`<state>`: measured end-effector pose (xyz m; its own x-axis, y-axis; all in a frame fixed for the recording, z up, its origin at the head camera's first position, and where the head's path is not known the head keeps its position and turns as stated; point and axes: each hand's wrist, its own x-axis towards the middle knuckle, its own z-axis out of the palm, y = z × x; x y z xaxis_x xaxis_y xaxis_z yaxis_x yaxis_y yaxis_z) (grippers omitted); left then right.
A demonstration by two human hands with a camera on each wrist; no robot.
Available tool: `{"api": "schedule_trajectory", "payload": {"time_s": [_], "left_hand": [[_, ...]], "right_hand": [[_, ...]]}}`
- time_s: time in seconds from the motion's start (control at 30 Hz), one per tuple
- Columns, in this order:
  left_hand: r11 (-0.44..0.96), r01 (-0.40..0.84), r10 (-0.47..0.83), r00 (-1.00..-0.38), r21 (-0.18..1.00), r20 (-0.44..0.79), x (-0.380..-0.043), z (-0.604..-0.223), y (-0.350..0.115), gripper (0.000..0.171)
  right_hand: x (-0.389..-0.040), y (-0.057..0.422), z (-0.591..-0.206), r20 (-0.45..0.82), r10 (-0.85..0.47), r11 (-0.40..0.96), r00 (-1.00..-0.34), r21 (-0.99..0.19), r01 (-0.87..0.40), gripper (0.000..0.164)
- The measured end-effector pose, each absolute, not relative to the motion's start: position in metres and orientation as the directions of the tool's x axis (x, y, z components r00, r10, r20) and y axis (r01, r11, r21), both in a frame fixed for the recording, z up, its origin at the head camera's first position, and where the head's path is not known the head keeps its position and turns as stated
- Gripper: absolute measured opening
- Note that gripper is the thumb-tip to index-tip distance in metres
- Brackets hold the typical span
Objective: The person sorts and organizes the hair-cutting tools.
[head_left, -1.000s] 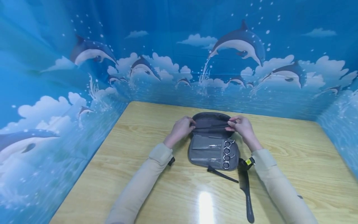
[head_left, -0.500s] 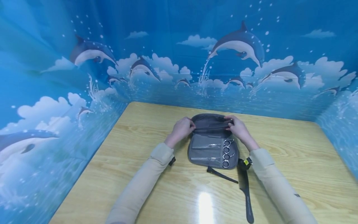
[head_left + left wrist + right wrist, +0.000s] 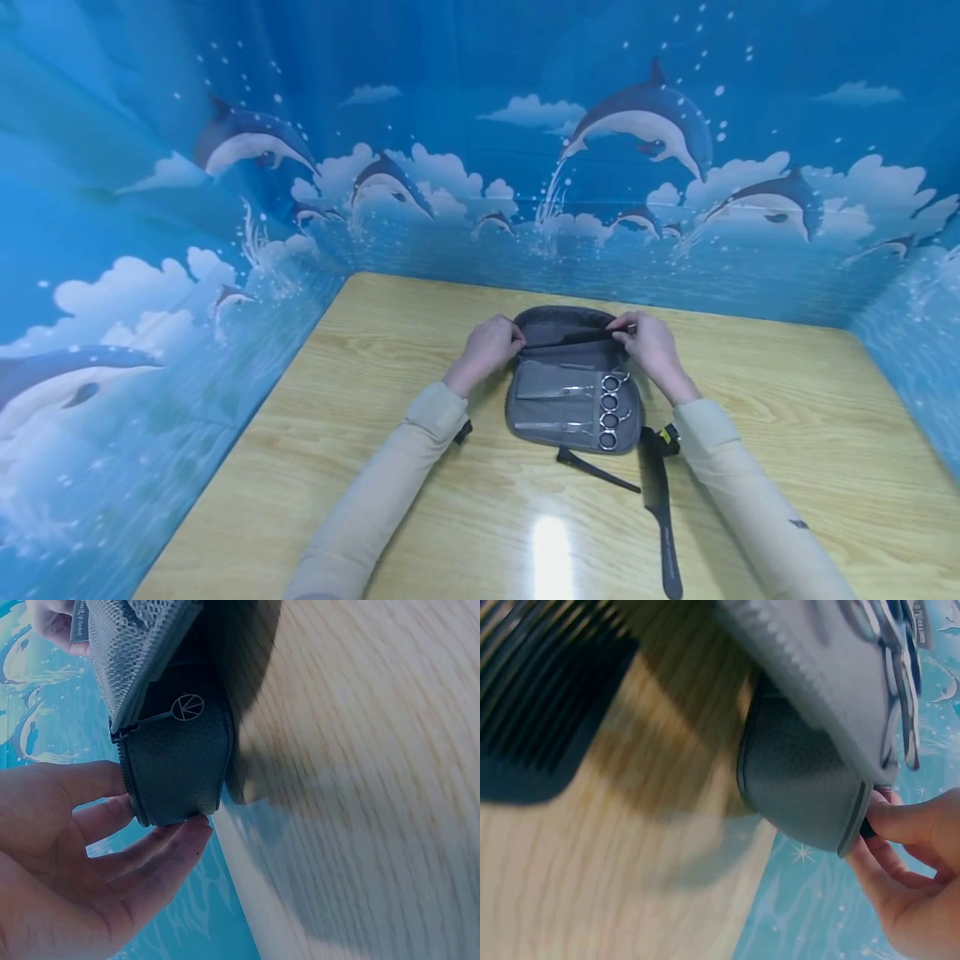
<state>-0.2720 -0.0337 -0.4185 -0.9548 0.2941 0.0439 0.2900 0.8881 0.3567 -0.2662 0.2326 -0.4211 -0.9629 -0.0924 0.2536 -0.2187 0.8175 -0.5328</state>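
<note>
A grey zip-up scissor case [image 3: 513, 418] lies open on the table. Its near half holds shears [image 3: 609, 441] whose ring handles line up at the right, with blades in clear sleeves. At the raised far half [image 3: 558, 322], my left hand [image 3: 487, 346] grips the left edge; in the left wrist view, the left hand's thumb and fingers [image 3: 97, 855] lie around that edge. My right hand [image 3: 652, 343] pinches the opposite edge. The right wrist view shows a small black piece between the right hand's thumb and fingers [image 3: 915, 862]. The far half's inside is dark.
A black hair clip [image 3: 597, 471] lies just in front of the case. To its right is a black comb [image 3: 657, 492], partly under the right wrist camera. A dolphin-print backdrop [image 3: 420, 242] surrounds the wooden table [image 3: 330, 358].
My right hand moves slightly left along the far half's edge, then back right, now pinching at its right side. My left hand stays at the left edge.
</note>
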Motion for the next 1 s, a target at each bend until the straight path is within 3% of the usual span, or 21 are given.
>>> {"api": "schedule_trajectory", "payload": {"time_s": [0.57,1.0], "left_hand": [[0.885,0.279,0.298,-0.955,0.373,0.008,-0.276,-0.418,-0.032,0.014],[0.895,0.267,0.290,-0.957,0.358,-0.011,-0.274,-0.417,-0.032,0.016]], "right_hand": [[-0.263,0.247,-0.422,0.269,-0.087,0.825,-0.959,-0.521,-0.221,0.011],[-0.268,0.244,-0.426,0.242,-0.159,0.864,-0.957,-0.436,-0.254,0.014]]}}
